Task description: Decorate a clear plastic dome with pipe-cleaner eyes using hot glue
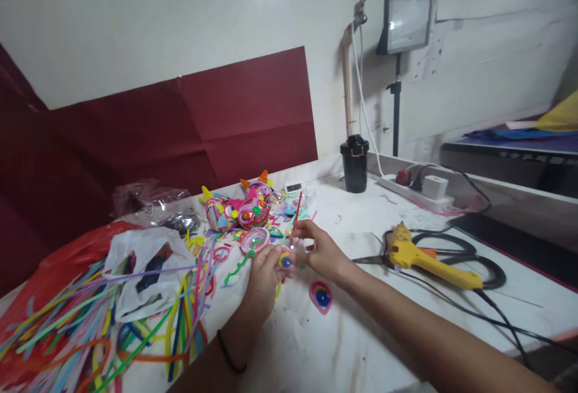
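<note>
My left hand pinches a small coiled pipe-cleaner piece with blue, yellow and pink rings. My right hand grips the same piece from the other side, with its index finger raised. At that fingertip a red pipe cleaner sticks up; whether it is held I cannot tell. A similar pink, yellow and blue eye-shaped coil lies on the table below my right hand. Just beyond my left hand are a round pink coil and a wavy green pipe cleaner.
Colourful pipe-cleaner figures stand at the back. Loose pipe cleaners and a white plastic bag cover the left side. To the right lie a yellow glue gun with its cable, scissors and a power strip. Behind stands a black container.
</note>
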The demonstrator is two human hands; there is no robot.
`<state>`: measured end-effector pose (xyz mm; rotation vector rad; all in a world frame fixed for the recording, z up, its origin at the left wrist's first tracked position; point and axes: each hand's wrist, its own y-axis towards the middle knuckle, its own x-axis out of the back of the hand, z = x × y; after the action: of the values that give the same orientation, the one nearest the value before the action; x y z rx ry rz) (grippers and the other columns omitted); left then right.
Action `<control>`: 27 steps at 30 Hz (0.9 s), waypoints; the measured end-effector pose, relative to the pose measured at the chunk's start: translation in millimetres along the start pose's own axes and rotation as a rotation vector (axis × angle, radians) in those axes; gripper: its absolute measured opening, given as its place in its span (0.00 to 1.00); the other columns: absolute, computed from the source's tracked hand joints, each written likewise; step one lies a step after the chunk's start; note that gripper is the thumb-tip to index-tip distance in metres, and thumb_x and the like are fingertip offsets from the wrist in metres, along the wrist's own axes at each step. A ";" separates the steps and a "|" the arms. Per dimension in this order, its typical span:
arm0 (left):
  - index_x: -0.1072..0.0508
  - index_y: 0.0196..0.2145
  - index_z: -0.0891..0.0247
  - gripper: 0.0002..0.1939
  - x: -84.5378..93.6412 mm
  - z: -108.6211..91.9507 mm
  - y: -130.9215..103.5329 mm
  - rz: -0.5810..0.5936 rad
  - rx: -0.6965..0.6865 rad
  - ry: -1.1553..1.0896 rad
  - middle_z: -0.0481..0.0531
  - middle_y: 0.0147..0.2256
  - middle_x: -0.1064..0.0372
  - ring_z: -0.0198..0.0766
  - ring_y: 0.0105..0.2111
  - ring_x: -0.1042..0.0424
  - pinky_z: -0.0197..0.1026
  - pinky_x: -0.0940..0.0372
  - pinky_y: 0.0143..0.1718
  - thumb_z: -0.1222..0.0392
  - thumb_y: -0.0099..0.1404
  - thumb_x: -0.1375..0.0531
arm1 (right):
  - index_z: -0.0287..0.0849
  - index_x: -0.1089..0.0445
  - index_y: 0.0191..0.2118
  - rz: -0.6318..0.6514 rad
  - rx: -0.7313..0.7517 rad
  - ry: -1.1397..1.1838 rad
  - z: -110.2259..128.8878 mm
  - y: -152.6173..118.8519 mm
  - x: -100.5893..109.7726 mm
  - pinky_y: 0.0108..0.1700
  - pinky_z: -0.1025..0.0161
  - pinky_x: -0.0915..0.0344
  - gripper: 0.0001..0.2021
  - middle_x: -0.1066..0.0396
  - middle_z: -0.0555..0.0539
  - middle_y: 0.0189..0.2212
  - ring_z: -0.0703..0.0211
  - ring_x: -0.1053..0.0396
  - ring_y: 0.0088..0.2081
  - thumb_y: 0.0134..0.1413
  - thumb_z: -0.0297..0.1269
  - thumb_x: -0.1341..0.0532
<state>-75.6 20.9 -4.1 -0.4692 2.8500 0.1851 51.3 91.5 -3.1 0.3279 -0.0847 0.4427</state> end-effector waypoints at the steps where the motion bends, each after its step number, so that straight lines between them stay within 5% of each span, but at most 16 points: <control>1: 0.32 0.27 0.62 0.15 -0.5 -0.4 -0.3 0.002 0.006 0.000 0.46 0.23 0.33 0.34 0.22 0.33 0.35 0.39 0.21 0.50 0.53 0.33 | 0.46 0.38 0.49 -0.002 0.008 -0.001 -1.1 -0.6 0.2 0.41 0.57 0.32 0.29 0.30 0.45 0.45 0.52 0.31 0.49 0.36 0.27 0.34; 15: 0.31 0.25 0.62 0.14 -3.7 3.0 -2.9 -0.003 0.076 0.006 0.47 0.22 0.31 0.35 0.21 0.32 0.36 0.36 0.22 0.51 0.53 0.33 | 0.47 0.39 0.50 -0.008 0.017 0.002 -10.6 -9.5 4.1 0.50 0.51 0.37 0.29 0.30 0.48 0.43 0.51 0.31 0.48 0.38 0.31 0.33; 27: 0.31 0.24 0.61 0.13 -0.6 7.7 0.6 0.002 0.075 0.043 0.47 0.22 0.32 0.36 0.21 0.33 0.37 0.36 0.21 0.50 0.52 0.34 | 0.47 0.38 0.49 -0.011 -0.029 0.034 -10.4 -12.5 1.3 0.47 0.54 0.37 0.27 0.30 0.46 0.45 0.51 0.31 0.49 0.38 0.30 0.35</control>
<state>-73.5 22.9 -11.2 -0.4601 2.8872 0.0689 58.0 84.8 -16.4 0.2919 -0.0558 0.4355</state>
